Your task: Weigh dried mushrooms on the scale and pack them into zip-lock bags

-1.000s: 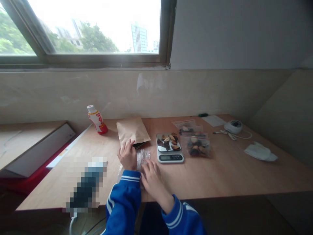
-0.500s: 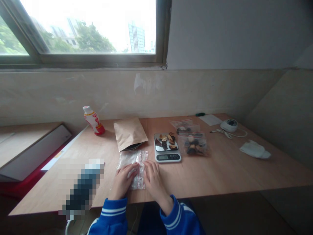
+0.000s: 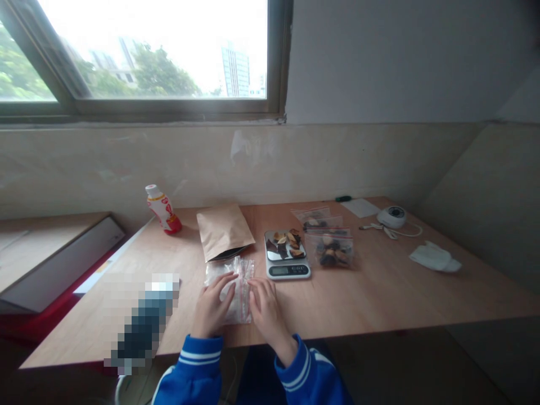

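Note:
A flat stack of clear zip bags (image 3: 241, 308) with red seal lines lies near the table's front edge. Over its left part is my left hand (image 3: 213, 306), thumb and fingers spread apart and nothing gripped. My right hand (image 3: 266, 309) rests at the right edge of the bags, its loosely bent fingertips touching them and the thumb a little apart from the forefinger. Just behind the bags lies a brown paper pouch (image 3: 224, 228), its dark mouth facing me. A white digital scale (image 3: 289, 271) stands to the right, bearing several dried brown slices (image 3: 289, 242).
Filled zip bags (image 3: 331, 250) sit right of the scale. Farther right are a paper sheet (image 3: 360, 207), a white round device with cable (image 3: 391, 217) and a crumpled white tissue (image 3: 434, 257). At left stand a red-white bottle (image 3: 163, 211) and a blurred-out dark object (image 3: 145, 320).
My left hand has lifted slightly and its thumb and fingers have spread from the bags. My right hand stays at their right edge. The view has shifted slightly.

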`<state>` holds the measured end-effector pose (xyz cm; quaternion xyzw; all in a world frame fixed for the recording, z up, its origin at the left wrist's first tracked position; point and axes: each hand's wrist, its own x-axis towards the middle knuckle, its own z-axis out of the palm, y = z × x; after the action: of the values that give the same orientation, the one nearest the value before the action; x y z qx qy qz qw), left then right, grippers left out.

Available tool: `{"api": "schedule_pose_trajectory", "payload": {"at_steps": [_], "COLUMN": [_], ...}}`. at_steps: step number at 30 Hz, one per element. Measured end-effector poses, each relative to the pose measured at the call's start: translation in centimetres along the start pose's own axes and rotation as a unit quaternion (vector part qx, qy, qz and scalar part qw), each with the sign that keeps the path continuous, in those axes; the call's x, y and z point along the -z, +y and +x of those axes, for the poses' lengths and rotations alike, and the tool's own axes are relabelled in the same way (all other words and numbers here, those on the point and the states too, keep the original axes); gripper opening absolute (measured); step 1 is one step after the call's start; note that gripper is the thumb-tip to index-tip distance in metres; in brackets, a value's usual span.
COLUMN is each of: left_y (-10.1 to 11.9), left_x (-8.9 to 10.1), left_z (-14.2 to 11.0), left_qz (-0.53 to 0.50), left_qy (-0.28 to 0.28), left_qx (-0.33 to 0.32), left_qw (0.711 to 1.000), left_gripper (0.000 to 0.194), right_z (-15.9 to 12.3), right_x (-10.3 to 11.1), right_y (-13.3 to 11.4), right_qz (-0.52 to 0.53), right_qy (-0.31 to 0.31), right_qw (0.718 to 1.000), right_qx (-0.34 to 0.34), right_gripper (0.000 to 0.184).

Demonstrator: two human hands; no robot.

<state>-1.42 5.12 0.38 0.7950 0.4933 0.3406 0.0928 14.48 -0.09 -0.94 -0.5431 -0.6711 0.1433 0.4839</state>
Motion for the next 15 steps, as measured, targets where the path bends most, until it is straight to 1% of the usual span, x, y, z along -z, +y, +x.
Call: {"api": "schedule_pose_trajectory", "payload": {"at_steps": [2,3,6,7,9,10,11,13,15], "left_y": [0.2,0.1,-0.4,-0.7,-1.2,-1.4,-1.4,-1.0,-0.2], "left_x": [0.3,0.3,0.2,0.1,0.2,0.4,0.7,1.9,3.4], "left_z": [1.5,2.5,5.5,6.5,8.0,8.5,9.0,9.7,10.1], "left_qz": [0.034,0.063,0.140,0.153,0.149,0.143,0.138,0.133,0.118], "left_qy": [0.039,0.045,0.034,0.021,-0.015,-0.026,-0.024,0.014,0.073], "left_qx": [0.025,0.043,0.102,0.112,0.107,0.108,0.114,0.132,0.133], "left_qw": [0.998,0.996,0.984,0.982,0.983,0.983,0.983,0.982,0.981], "left_gripper": [0.029,0.033,0.046,0.046,0.035,0.030,0.028,0.028,0.029], "right_z": [0.0,-0.1,0.0,0.0,-0.1,-0.1,-0.2,-0.4,-0.4], "right_x": [-0.1,-0.1,0.0,0.1,0.2,0.1,0.0,-0.3,-0.5], "right_y": [0.2,0.2,0.1,0.0,-0.3,-0.4,-0.5,-0.5,-0.5], "right_qz": [-0.002,-0.004,-0.009,-0.012,-0.022,-0.031,-0.042,-0.066,-0.077], "right_qy": [0.003,0.004,-0.001,-0.010,-0.046,-0.068,-0.087,-0.106,-0.095], "right_qw": [1.000,1.000,1.000,1.000,0.997,0.995,0.993,0.990,0.992], "right_qx": [-0.002,-0.003,0.006,0.017,0.050,0.064,0.071,0.063,0.045], "right_gripper": [0.030,0.030,0.031,0.033,0.037,0.038,0.038,0.035,0.030]}}
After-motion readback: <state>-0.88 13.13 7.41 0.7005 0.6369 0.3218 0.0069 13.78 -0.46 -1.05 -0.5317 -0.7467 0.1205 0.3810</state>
